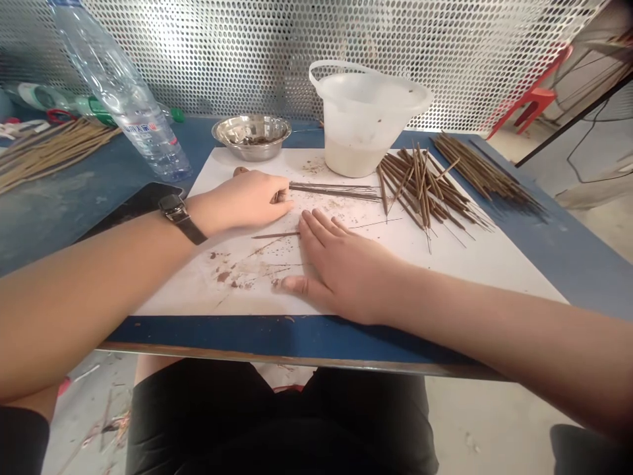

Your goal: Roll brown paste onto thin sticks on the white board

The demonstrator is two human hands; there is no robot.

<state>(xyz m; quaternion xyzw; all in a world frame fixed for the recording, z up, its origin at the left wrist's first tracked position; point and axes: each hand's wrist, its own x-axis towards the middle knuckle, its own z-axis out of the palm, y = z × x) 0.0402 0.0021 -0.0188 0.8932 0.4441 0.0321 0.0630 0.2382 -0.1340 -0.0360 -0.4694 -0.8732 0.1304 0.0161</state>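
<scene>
My left hand [254, 198], with a dark watch at the wrist, is closed over the left ends of a bundle of thin dark sticks [336, 190] pointing right. A brown lump [240, 171] shows just behind the knuckles; how much of it the hand covers is hidden. My right hand [341, 264] lies flat on the white sheet [237, 300], fingers stretched and thumb apart. Beneath its fingers runs a brown-coated incense stick [277, 235], its thick end out to the left and a thin bare end to the right. Brown crumbs [225, 276] are scattered nearby.
A translucent bucket [363, 119] with cloudy liquid and a metal bowl [252, 138] stand at the back. Coated sticks [425, 185] are heaped right, beside another bundle [487, 168]. A plastic bottle [123, 99] leans at left. Perforated metal [237, 53] borders the table's rear.
</scene>
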